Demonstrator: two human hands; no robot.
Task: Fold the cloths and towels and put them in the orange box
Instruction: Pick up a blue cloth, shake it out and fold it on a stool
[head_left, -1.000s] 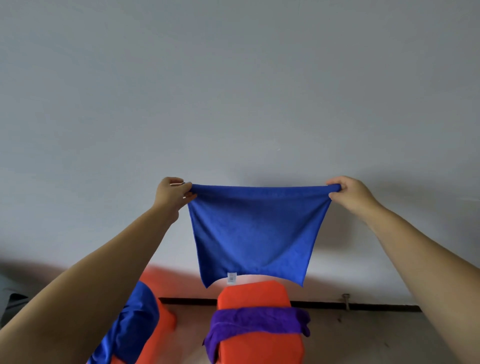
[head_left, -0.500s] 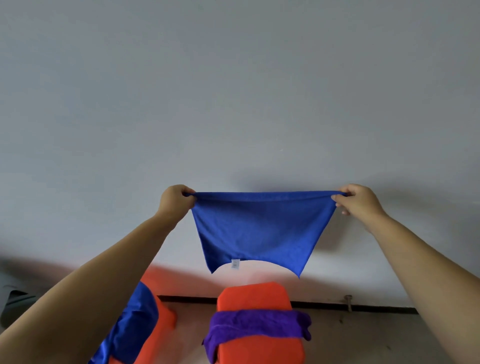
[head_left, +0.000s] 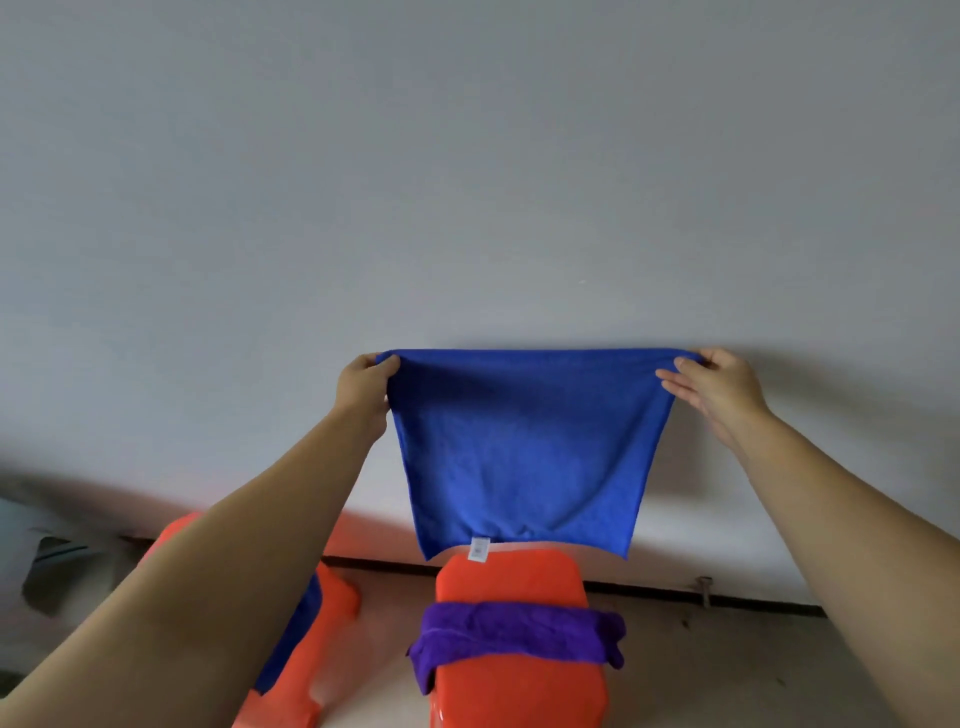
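I hold a blue cloth (head_left: 530, 447) stretched flat in the air in front of a pale wall. My left hand (head_left: 363, 387) pinches its top left corner, and my right hand (head_left: 719, 387) pinches its top right corner with the fingers spread. A small white label (head_left: 478, 550) hangs at its bottom edge. Below it stands an orange stool (head_left: 511, 577) with a purple cloth (head_left: 519, 634) draped across it. At the lower left an orange box (head_left: 332, 613) holds another blue cloth (head_left: 301, 623), mostly hidden by my left forearm.
A dark baseboard strip (head_left: 727, 597) runs along the foot of the wall, with a small metal fitting (head_left: 704, 590) on it. A grey object (head_left: 47, 571) lies at the far left edge.
Both hands have lifted slightly, and the cloth now hangs longer and flatter, its bottom edge down at the stool top. My right fingers have spread.
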